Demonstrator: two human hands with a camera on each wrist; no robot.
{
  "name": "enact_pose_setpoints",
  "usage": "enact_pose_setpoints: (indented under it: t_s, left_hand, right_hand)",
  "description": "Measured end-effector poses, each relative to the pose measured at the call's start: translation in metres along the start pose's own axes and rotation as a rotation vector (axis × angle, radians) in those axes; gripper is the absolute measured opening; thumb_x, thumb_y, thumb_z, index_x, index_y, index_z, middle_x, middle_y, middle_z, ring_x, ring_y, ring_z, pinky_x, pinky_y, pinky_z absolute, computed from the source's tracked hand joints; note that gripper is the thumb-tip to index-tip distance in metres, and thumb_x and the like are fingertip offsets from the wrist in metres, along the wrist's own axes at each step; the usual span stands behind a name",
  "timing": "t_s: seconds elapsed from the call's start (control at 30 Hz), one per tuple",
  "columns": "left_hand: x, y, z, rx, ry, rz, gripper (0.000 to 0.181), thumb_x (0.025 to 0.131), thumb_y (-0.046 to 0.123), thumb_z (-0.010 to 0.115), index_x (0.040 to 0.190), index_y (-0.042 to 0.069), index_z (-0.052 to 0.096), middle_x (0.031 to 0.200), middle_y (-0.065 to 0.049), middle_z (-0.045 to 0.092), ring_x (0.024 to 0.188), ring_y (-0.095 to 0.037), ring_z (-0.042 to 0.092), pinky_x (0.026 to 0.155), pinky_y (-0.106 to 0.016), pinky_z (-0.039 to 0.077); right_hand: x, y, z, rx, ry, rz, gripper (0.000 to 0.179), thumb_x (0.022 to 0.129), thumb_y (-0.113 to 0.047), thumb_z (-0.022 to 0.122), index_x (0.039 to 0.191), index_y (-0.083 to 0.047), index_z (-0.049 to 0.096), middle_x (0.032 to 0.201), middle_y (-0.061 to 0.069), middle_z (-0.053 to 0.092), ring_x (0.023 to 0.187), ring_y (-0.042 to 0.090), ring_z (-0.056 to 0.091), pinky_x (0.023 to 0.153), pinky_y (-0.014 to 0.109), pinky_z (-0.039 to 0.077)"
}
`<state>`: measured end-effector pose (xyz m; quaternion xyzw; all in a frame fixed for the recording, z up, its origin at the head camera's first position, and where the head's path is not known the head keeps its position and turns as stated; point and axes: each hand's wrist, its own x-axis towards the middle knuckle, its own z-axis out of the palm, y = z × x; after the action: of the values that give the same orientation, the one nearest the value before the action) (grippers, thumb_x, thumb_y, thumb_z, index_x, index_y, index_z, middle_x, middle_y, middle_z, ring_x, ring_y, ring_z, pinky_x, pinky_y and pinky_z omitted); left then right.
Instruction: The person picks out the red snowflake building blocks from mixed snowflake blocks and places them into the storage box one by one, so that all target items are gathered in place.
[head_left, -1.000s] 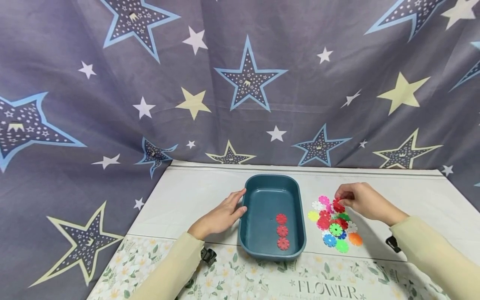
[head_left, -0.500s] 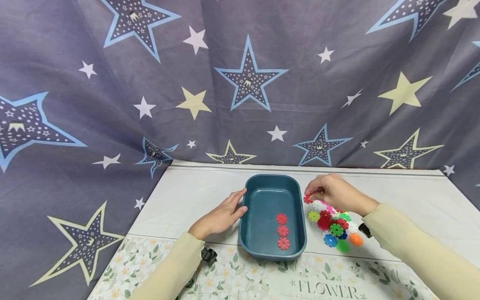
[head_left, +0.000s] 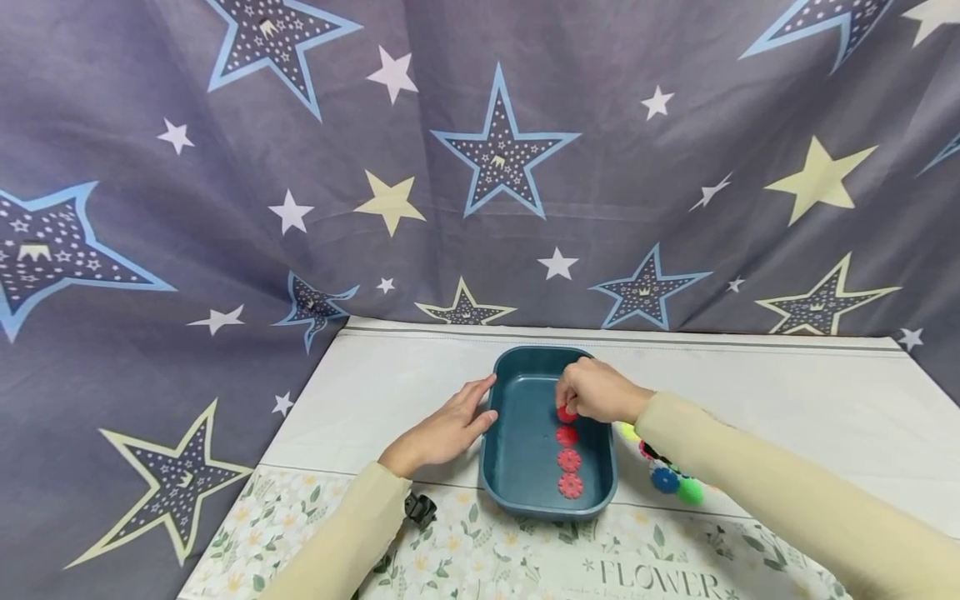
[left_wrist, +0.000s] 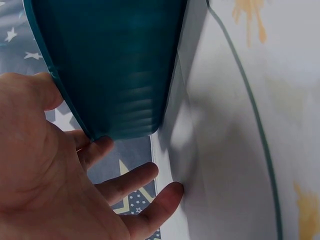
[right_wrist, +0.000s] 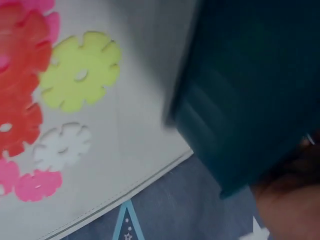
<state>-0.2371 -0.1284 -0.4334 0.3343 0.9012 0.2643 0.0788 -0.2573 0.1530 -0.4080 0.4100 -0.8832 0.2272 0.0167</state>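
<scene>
A dark teal plastic tray [head_left: 517, 492] stands on the table, its long side running away from me. Inside it, three red notched discs [head_left: 568, 460] lie in a column on the right. My right hand [head_left: 600, 392] reaches over the tray's right rim and pinches another red notched disc [head_left: 566, 414] at the far end of that column. In the right wrist view this hand [right_wrist: 287, 205] is dark and cut off by the frame edge. My left hand [head_left: 446, 429] rests against the tray's left rim; in the left wrist view its fingers [left_wrist: 130, 182] are spread and relaxed.
Right of the tray lies a loose pile of notched discs, partly hidden by my right sleeve; a blue disc [head_left: 664, 479], a green disc [head_left: 690, 490] and a yellow disc [right_wrist: 81, 71] show. A star-patterned curtain [head_left: 420, 150] hangs behind the table.
My right hand has picked a red disc from the pile and carried it left over the rim into the tray. The left hand stays at the tray's left side.
</scene>
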Motion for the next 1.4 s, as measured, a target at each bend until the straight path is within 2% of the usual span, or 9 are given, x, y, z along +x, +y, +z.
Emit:
enact_pose_setpoints:
  t_s: [0.2, 0.37, 0.63, 0.87, 1.03, 1.17, 1.4]
  left_hand:
    - [0.002, 0.003, -0.001, 0.002, 0.004, 0.013, 0.061, 0.103, 0.04, 0.034, 0.152, 0.007, 0.016, 0.151, -0.009, 0.024, 0.139, -0.022, 0.02, 0.11, -0.04, 0.022]
    - [0.003, 0.004, -0.002, 0.004, 0.014, 0.026, 0.061, 0.103, 0.038, 0.035, 0.151, 0.005, 0.017, 0.151, -0.01, 0.025, 0.139, -0.023, 0.021, 0.109, -0.04, 0.023]
    - [0.005, 0.005, -0.002, 0.0, 0.021, 0.033, 0.061, 0.103, 0.037, 0.036, 0.151, 0.004, 0.018, 0.15, -0.011, 0.026, 0.139, -0.023, 0.021, 0.11, -0.04, 0.022]
    - [0.004, 0.003, -0.001, 0.0, 0.023, 0.033, 0.061, 0.103, 0.037, 0.037, 0.151, 0.005, 0.018, 0.15, -0.011, 0.026, 0.138, -0.024, 0.021, 0.109, -0.041, 0.023]
    - [0.003, 0.001, 0.001, 0.0, 0.012, 0.024, 0.061, 0.103, 0.037, 0.036, 0.151, 0.005, 0.017, 0.15, -0.01, 0.025, 0.139, -0.023, 0.02, 0.109, -0.041, 0.022]
    - [0.001, 0.001, 0.001, -0.009, -0.001, 0.003, 0.061, 0.103, 0.038, 0.035, 0.152, 0.008, 0.015, 0.151, -0.008, 0.024, 0.139, -0.021, 0.019, 0.11, -0.04, 0.022]
    - [-0.001, 0.0, 0.001, -0.011, 0.005, -0.004, 0.061, 0.103, 0.039, 0.034, 0.152, 0.008, 0.016, 0.152, -0.008, 0.024, 0.139, -0.021, 0.019, 0.109, -0.041, 0.023]
  right_hand:
    - [0.007, 0.002, 0.004, -0.101, 0.019, 0.012, 0.028, 0.061, 0.017, 0.061, 0.07, -0.007, 0.073, 0.067, -0.001, 0.066, 0.061, 0.011, 0.061, 0.058, 0.029, 0.052]
    - [0.011, -0.001, 0.004, -0.153, 0.004, 0.099, 0.031, 0.059, 0.018, 0.059, 0.065, -0.01, 0.071, 0.064, -0.003, 0.063, 0.06, 0.015, 0.059, 0.057, 0.031, 0.051]
    - [0.012, -0.005, 0.012, -0.239, 0.002, 0.192, 0.026, 0.061, 0.013, 0.072, 0.062, -0.012, 0.066, 0.067, -0.002, 0.062, 0.06, 0.013, 0.055, 0.057, 0.032, 0.05]
    - [0.012, -0.009, 0.012, -0.241, 0.034, 0.211, 0.02, 0.065, 0.008, 0.073, 0.068, -0.011, 0.069, 0.069, -0.003, 0.063, 0.064, 0.016, 0.058, 0.059, 0.033, 0.051]
    - [0.007, -0.014, -0.004, -0.199, 0.117, 0.189, 0.019, 0.07, 0.009, 0.067, 0.07, -0.009, 0.07, 0.068, -0.003, 0.061, 0.068, 0.016, 0.054, 0.061, 0.033, 0.049]
    - [-0.002, -0.015, -0.023, -0.198, 0.182, 0.178, 0.019, 0.071, 0.009, 0.068, 0.071, -0.01, 0.071, 0.069, -0.003, 0.063, 0.071, 0.018, 0.052, 0.063, 0.036, 0.048]
    - [-0.032, -0.001, -0.046, -0.181, 0.198, 0.295, 0.013, 0.074, 0.004, 0.074, 0.079, -0.008, 0.073, 0.077, -0.001, 0.066, 0.077, 0.02, 0.056, 0.07, 0.038, 0.048]
